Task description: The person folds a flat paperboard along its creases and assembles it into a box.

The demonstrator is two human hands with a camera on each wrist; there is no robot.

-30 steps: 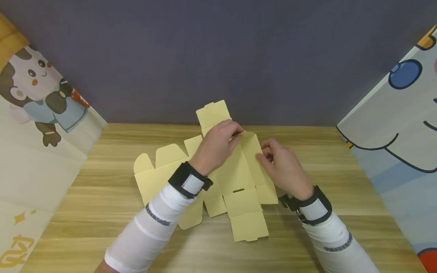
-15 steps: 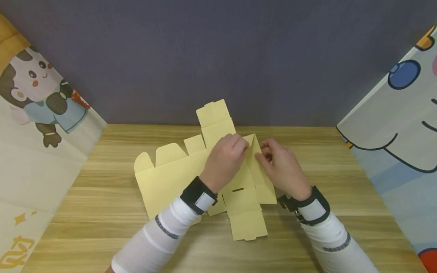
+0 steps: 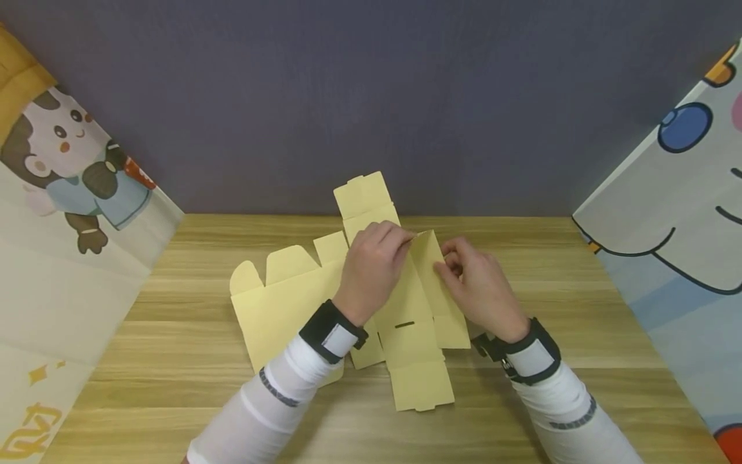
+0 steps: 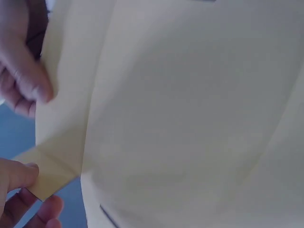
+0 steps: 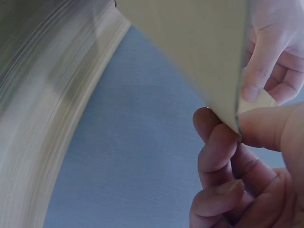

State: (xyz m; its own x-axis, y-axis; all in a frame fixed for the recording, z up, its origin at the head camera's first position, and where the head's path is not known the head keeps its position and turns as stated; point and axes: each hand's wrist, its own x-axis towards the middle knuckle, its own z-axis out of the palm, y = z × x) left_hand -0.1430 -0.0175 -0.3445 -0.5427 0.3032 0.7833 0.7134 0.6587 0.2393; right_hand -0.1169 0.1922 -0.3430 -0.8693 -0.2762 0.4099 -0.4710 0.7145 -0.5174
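A flat, pale yellow cardboard box blank [image 3: 284,309] with several flaps and a small slot lies on the wooden table. Its right side panel [image 3: 435,274] stands folded up at an angle. At the far end of that panel, my left hand [image 3: 371,270] pinches a small corner flap [image 4: 52,173] between thumb and fingers, as the left wrist view shows. My right hand [image 3: 481,283] holds the raised panel's outer edge, thumb on the inner side and curled fingers behind it. In the right wrist view the panel [image 5: 204,47] comes down between thumb and fingers.
The wooden table [image 3: 539,258] extends around the blank on both sides and in front. A dark grey wall [image 3: 371,96] rises behind it. Printed cartoon panels stand at the left [image 3: 87,180] and right [image 3: 655,212] of the table.
My left hand drew back slightly along the small corner flap, its fingers curling over, and then extended its fingertips onto the flap again. My right hand stays on the raised panel.
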